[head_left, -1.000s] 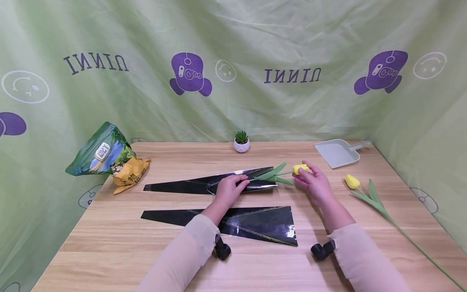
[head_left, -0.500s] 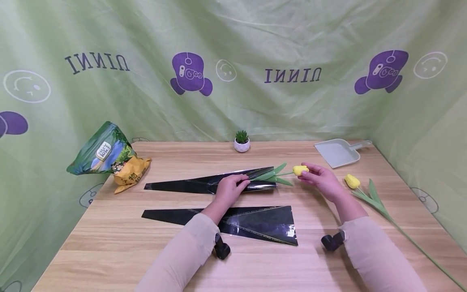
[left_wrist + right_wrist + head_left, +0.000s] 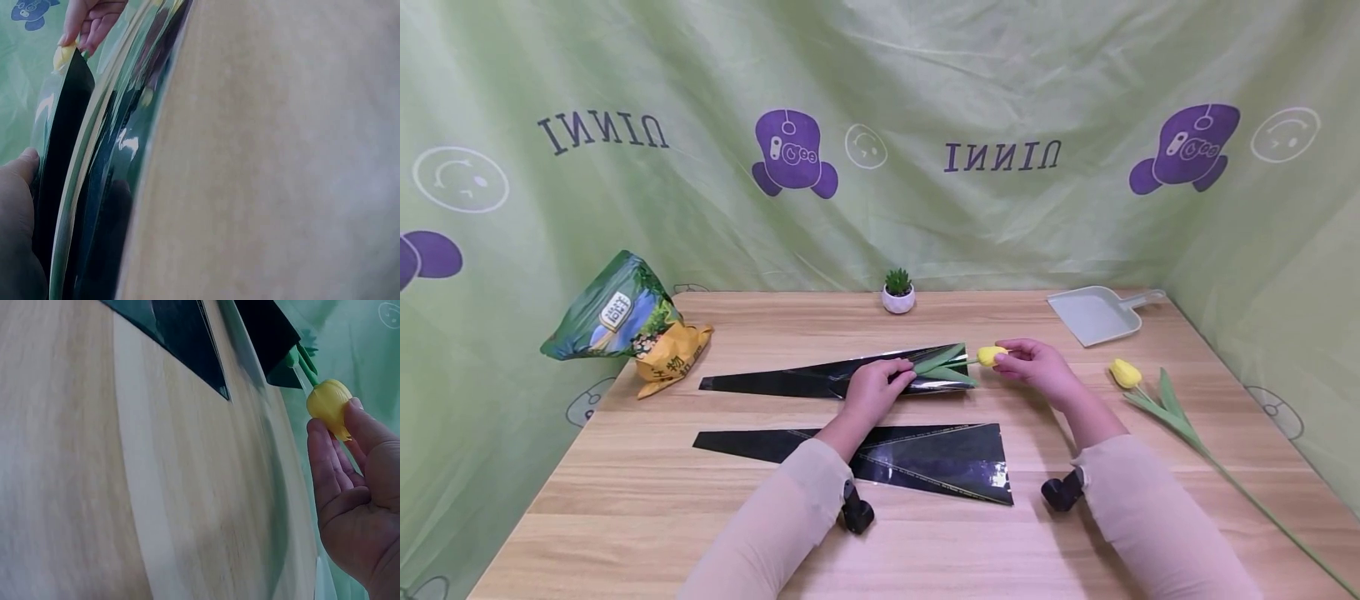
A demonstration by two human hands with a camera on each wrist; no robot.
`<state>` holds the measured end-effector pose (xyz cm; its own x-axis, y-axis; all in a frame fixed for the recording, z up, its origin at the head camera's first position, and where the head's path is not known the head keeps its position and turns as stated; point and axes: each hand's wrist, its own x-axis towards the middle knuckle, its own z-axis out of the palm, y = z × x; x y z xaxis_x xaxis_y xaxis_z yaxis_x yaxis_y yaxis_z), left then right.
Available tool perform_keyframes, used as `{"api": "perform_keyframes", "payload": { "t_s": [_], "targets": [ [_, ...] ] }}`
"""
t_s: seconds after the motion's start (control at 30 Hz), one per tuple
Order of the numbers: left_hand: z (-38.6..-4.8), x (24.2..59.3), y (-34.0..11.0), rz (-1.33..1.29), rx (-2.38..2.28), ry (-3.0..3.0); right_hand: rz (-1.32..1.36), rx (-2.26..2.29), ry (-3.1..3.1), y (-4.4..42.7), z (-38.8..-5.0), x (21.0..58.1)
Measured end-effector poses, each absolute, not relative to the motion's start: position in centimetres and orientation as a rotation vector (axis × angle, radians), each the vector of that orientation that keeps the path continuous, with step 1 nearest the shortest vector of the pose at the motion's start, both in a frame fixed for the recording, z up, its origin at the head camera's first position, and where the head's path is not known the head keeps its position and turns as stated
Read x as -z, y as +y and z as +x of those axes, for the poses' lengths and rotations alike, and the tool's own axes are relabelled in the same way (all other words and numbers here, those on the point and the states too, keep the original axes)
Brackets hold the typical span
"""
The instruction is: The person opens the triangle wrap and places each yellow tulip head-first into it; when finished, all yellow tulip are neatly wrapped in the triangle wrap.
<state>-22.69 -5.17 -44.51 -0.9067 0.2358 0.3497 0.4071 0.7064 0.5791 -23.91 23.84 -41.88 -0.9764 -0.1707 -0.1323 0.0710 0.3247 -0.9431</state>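
A yellow tulip (image 3: 991, 356) lies lengthwise in a black flower wrapping sleeve (image 3: 775, 382), its green leaves at the wide mouth and its blossom just outside. My right hand (image 3: 1037, 372) pinches the blossom between thumb and fingers, plain in the right wrist view on the tulip (image 3: 329, 403). With its thumb and fingers, my left hand (image 3: 874, 390) grips the sleeve near its wide end. The left wrist view has the left thumb against the edge of the sleeve (image 3: 65, 144). Most of the stem is hidden inside the sleeve and behind the left hand.
A second black sleeve (image 3: 932, 462) lies flat, nearer me. Another yellow tulip (image 3: 1125, 373) rests at the right, its long stem running to the front corner. Farther back are a small potted plant (image 3: 898, 292), a grey dustpan (image 3: 1093, 314) and a green and orange snack bag (image 3: 625, 312).
The right hand first adjusts its hold on the blossom, then moves left with it. Blossom and leaves have slid left, the leaves deeper into the sleeve's mouth. The left hand stays in place.
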Motion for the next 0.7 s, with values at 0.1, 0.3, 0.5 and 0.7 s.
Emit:
{"api": "perform_keyframes", "payload": {
  "t_s": [0.1,0.3,0.5,0.7],
  "targets": [
    [-22.6,44.4,-5.2,-0.517,0.996,-2.657,-0.101,1.683,2.398,23.3,-24.1,42.0],
    [-22.6,44.5,-5.2,-0.518,0.994,-2.641,-0.137,1.591,2.453,22.7,-24.3,42.1],
    [-22.8,44.6,-5.2,-0.515,1.001,-2.638,-0.174,1.572,2.436,22.1,-24.4,42.0],
    [-22.8,44.5,-5.2,-0.510,1.016,-2.640,-0.238,1.582,2.421,21.3,-24.9,42.1]
  ]
}}
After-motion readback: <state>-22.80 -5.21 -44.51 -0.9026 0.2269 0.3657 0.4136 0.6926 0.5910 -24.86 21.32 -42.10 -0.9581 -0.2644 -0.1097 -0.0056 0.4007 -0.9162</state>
